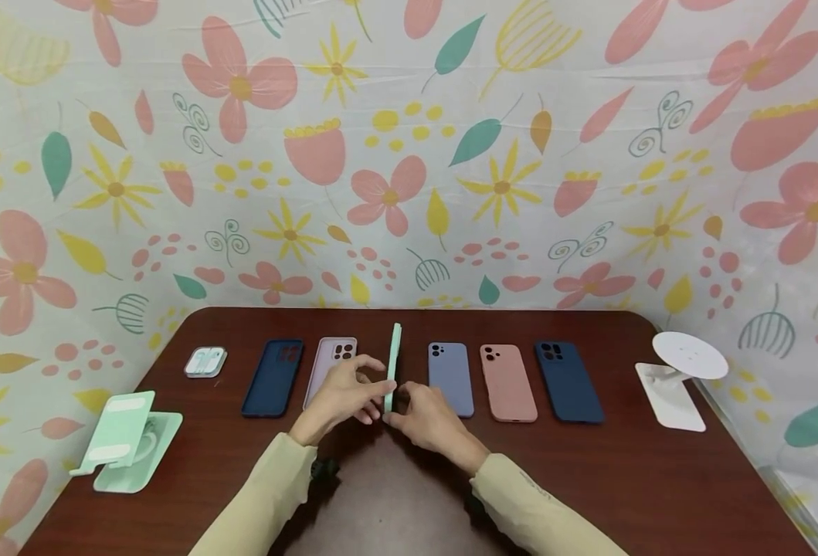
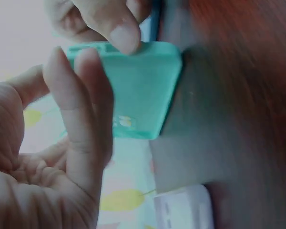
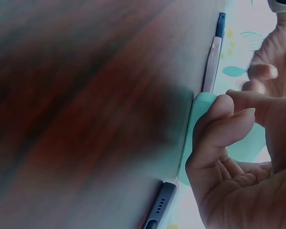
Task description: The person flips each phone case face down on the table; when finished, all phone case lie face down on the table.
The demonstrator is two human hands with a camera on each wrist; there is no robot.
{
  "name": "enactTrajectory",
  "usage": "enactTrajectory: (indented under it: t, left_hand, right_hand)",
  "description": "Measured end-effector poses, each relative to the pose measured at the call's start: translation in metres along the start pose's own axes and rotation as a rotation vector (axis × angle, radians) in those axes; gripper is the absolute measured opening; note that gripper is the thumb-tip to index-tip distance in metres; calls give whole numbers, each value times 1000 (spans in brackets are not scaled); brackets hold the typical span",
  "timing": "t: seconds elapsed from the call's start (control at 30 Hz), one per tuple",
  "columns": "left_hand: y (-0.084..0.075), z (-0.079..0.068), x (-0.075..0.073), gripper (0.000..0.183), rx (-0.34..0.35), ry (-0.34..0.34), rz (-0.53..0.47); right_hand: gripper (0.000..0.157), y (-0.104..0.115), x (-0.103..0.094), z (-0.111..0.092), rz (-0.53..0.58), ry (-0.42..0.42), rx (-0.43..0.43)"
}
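Note:
A mint-green phone case (image 1: 394,351) stands on its edge over the middle of the table, its narrow side towards the head view. My left hand (image 1: 342,392) has its thumb on the near edge of the case, with the index finger bent beside it. At the lower near corner, my right hand (image 1: 428,417) pinches the case between thumb and curled fingers. The left wrist view shows the case's flat face (image 2: 143,90) with a small gold mark, partly hidden by the left fingers (image 2: 78,95).
Left of the hands lie a lilac case (image 1: 320,367), a dark blue case (image 1: 273,378), boxed earphones (image 1: 205,361) and a green folding stand (image 1: 130,440). To the right are a lavender case (image 1: 450,378), a pink case (image 1: 508,382), a navy case (image 1: 568,382) and a white stand (image 1: 673,398).

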State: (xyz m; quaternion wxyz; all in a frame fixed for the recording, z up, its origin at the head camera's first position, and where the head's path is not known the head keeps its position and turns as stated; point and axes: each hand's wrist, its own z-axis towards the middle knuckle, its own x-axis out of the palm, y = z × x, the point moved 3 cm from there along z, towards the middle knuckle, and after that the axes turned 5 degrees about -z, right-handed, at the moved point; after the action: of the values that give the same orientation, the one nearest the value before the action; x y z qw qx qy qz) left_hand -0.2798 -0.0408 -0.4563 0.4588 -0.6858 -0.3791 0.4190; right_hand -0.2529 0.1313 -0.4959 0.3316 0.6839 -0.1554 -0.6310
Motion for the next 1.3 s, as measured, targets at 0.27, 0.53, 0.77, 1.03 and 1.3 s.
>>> enactTrajectory:
  t: [0.27,0.53,0.77,1.03,1.3]
  left_hand:
    - [-10,-11,-4,35,134,-84,75]
    - [-8,-13,-10,35,121,-110,69]
    - [-7,-11,-11,36,108,-124,87]
    - [-5,-10,-12,44,99,-131,184]
    - [7,-6,-10,67,60,-49,372]
  right_hand:
    - [57,-24,20,18,-10,68,47]
    - [52,-23,22,20,-44,76,82]
    - [50,-26,23,24,-8,81,101]
    - [44,-13,12,17,-98,50,126]
    - [35,-5,5,13,-85,2,158]
